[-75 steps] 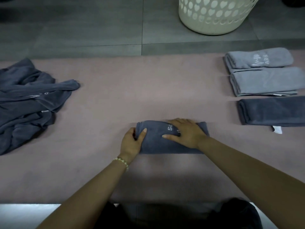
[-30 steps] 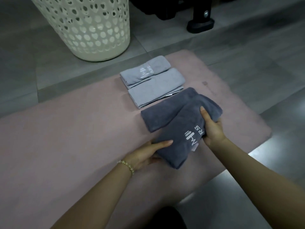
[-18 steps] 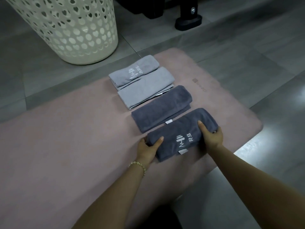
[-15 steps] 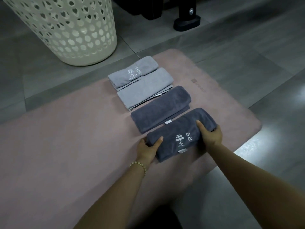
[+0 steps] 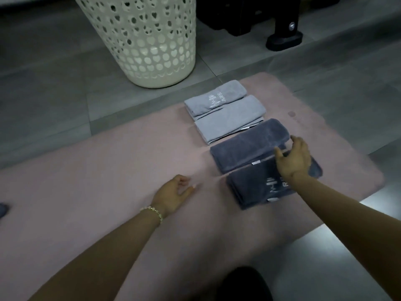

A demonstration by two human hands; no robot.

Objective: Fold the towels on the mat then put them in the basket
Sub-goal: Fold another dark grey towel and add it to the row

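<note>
Tiles, large, grey and matte, cover the floor ahead of you, and a long pale pink mat [image 5: 108,170] with a soft, fine nap and rounded corners lies across them. Beyond its far edge, on the tiles, stands a tall cream plastic basket [image 5: 141,40], its wall pierced with heart-shaped holes; a black equipment foot [image 5: 284,38] sits to its right. Four plush towels lie side by side near the mat's right end, each folded into a thick oblong. Farthest from you is a light grey towel with white stitched lettering [image 5: 214,97], then a plain light grey towel [image 5: 230,118], a plain dark grey towel [image 5: 245,146], and nearest you a dark grey towel with a white logo [image 5: 256,187]. Your right hand [image 5: 293,159] is over the far end of that nearest towel, fingers spread and released, grasping nothing; motion blur makes it hard to say whether it touches the cloth. Your left hand [image 5: 173,194], with a beaded bracelet [image 5: 152,211] at the wrist, rests on the bare mat left of the towels, fingers loosely curled around nothing.
</note>
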